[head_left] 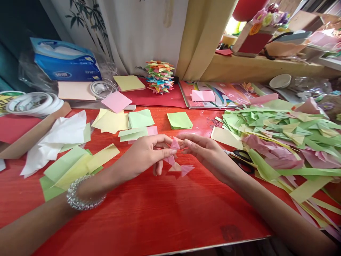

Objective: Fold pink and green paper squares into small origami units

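Note:
Between the thumb and fingers of my left hand (150, 154) is a small pink folded paper triangle (175, 144). My right hand (205, 149) meets it from the other side, its fingers stretched out with the tips at the triangle's edge; its thumb stands a little apart from the paper. Just below the hands, a pink folded piece (187, 170) and a peach folded piece (175, 167) lie on the red table (165, 213). Another pink piece (170, 160) is partly hidden by my left fingers.
Green square sheets (179, 121) lie beyond my hands. Black-handled scissors (242, 160) rest beside a heap of folded green pieces (279, 124) and paper strips at right. Loose sheets (77, 165) lie left. A colourful folded-paper tower (160, 76) and a blue tissue pack (66, 60) stand behind.

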Tool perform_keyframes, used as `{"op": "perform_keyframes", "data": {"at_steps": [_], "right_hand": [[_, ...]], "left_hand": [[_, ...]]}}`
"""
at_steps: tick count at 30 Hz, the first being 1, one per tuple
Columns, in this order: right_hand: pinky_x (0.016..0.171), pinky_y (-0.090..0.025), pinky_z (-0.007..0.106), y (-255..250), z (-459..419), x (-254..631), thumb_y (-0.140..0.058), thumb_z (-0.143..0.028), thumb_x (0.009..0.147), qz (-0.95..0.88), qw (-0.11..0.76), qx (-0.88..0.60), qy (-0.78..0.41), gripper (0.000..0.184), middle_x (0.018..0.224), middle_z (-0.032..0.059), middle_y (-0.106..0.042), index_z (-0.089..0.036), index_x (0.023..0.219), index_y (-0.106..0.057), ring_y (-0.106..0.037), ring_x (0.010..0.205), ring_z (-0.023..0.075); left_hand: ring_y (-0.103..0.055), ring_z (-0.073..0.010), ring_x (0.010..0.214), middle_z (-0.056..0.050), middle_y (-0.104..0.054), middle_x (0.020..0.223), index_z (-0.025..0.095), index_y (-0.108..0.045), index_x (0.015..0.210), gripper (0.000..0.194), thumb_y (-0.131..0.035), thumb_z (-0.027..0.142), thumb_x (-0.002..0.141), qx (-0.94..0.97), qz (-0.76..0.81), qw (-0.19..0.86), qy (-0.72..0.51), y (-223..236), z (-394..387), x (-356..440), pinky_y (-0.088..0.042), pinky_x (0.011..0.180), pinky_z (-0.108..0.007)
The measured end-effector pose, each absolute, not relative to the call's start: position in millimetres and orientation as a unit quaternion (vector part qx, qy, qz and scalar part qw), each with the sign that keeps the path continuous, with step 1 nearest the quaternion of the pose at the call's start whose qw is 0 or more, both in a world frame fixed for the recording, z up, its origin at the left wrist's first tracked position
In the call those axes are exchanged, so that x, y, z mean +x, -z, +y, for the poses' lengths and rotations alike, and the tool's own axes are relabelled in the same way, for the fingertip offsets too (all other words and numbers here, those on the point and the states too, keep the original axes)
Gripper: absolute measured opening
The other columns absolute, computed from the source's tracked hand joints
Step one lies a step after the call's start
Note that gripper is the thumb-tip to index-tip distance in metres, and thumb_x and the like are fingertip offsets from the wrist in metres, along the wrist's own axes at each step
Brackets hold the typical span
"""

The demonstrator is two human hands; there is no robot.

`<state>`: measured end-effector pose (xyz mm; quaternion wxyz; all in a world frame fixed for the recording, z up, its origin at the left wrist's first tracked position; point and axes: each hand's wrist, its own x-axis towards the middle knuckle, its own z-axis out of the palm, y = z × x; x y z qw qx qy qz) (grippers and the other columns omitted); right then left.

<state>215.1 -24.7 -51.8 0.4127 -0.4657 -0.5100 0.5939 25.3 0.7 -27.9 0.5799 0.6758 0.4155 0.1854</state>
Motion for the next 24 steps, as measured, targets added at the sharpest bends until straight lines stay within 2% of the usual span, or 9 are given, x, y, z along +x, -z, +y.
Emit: {"op": "perform_keyframes", "data": {"at_steps": [2,7,11,14,20,24], "right_hand": [[0.08,-0.045,0.029,52.1,-24.7,215.2,-0.06,-0.034,0.08,-0.511,0.411,-0.47,-0.591,0.022,0.094,0.0044,-0.062,-0.018,0.094,-0.063,-0.057,0.086,0.0136],[0.054,-0.046,0.021,49.8,-27.6,213.2,-0.06,-0.032,0.08,-0.48,0.417,-0.465,-0.616,0.016,0.078,0.0012,-0.056,-0.016,0.081,-0.061,-0.055,0.067,0.0097],[0.063,-0.052,0.026,48.5,-30.1,211.0,-0.06,-0.031,0.08,-0.463,0.412,-0.451,-0.642,0.015,0.079,0.0013,-0.058,-0.017,0.084,-0.059,-0.06,0.067,0.0108],[0.068,-0.051,0.026,49.5,-29.8,212.2,-0.059,-0.032,0.081,-0.477,0.412,-0.45,-0.633,0.016,0.085,0.0026,-0.059,-0.017,0.085,-0.061,-0.059,0.075,0.0118],[0.065,-0.046,0.023,42.6,-33.8,215.8,-0.061,-0.029,0.081,-0.56,0.451,-0.483,-0.5,0.014,0.085,0.0009,-0.062,-0.021,0.092,-0.064,-0.056,0.072,0.0101],[0.059,-0.048,0.024,34.9,-42.5,213.0,-0.063,-0.023,0.079,-0.599,0.496,-0.497,-0.384,0.01,0.073,-0.0016,-0.062,-0.024,0.089,-0.063,-0.058,0.064,0.0111]], "left_hand": [[-0.052,-0.0076,0.041,-0.001,-0.066,0.075,0.017,-0.057,0.093,0.022,-0.054,0.037,0.082,0.673,0.416,0.583,-0.184,29.5,1.4,24.8,-0.045,0.051,-0.024],[-0.053,-0.0082,0.046,-0.001,-0.065,0.076,0.017,-0.058,0.09,0.021,-0.054,0.036,0.082,0.678,0.406,0.586,-0.178,31.3,1.2,25.7,-0.046,0.055,-0.025],[-0.053,-0.0091,0.048,0.0,-0.062,0.074,0.017,-0.059,0.088,0.021,-0.053,0.037,0.083,0.683,0.402,0.582,-0.182,32.0,0.5,27.5,-0.046,0.055,-0.025],[-0.054,-0.0092,0.048,0.0,-0.063,0.074,0.017,-0.059,0.089,0.022,-0.053,0.037,0.083,0.686,0.402,0.576,-0.188,33.9,0.3,27.4,-0.046,0.055,-0.025],[-0.061,-0.0116,0.06,-0.002,-0.066,0.077,0.018,-0.06,0.09,0.021,-0.057,0.037,0.082,0.672,0.387,0.587,-0.232,36.3,-2.3,26.1,-0.05,0.056,-0.022],[-0.064,-0.0141,0.071,-0.003,-0.066,0.082,0.018,-0.061,0.091,0.022,-0.058,0.038,0.082,0.672,0.376,0.581,-0.265,34.6,-5.1,27.1,-0.052,0.061,-0.023]]}}
